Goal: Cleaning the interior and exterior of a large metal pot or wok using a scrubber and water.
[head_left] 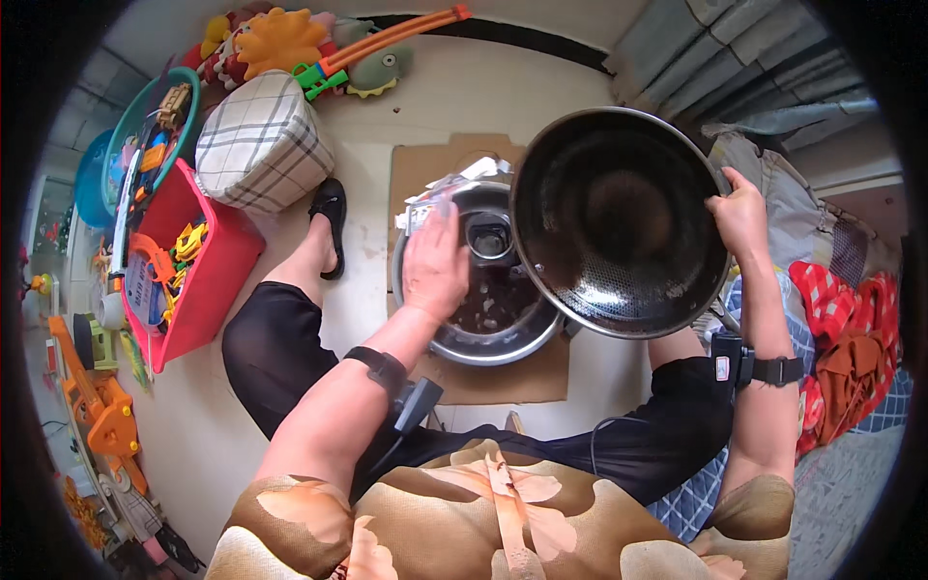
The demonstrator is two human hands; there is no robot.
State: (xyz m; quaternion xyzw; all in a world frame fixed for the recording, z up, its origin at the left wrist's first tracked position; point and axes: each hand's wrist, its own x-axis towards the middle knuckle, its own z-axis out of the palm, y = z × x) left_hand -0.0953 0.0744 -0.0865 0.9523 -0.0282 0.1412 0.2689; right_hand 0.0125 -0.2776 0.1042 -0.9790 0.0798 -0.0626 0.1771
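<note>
My right hand grips the edge of a large black wok, closed around a small handle at its rim. The wok is raised and tilted, its dark, wet-looking inside facing me, and a textured band shows near its lower edge. My left hand is over the left side of a metal pot, its fingers stretched out and their tips blurred. Dark liquid with light specks fills part of the pot. A small ringed shape shows inside it. Crumpled white and silver packaging lies at the pot's far rim.
Flattened cardboard lies under the pot. On the left stand a pink bin of toys, a plaid stool and a teal basin. Plush toys lie at the back. Red checked cloth is on the right.
</note>
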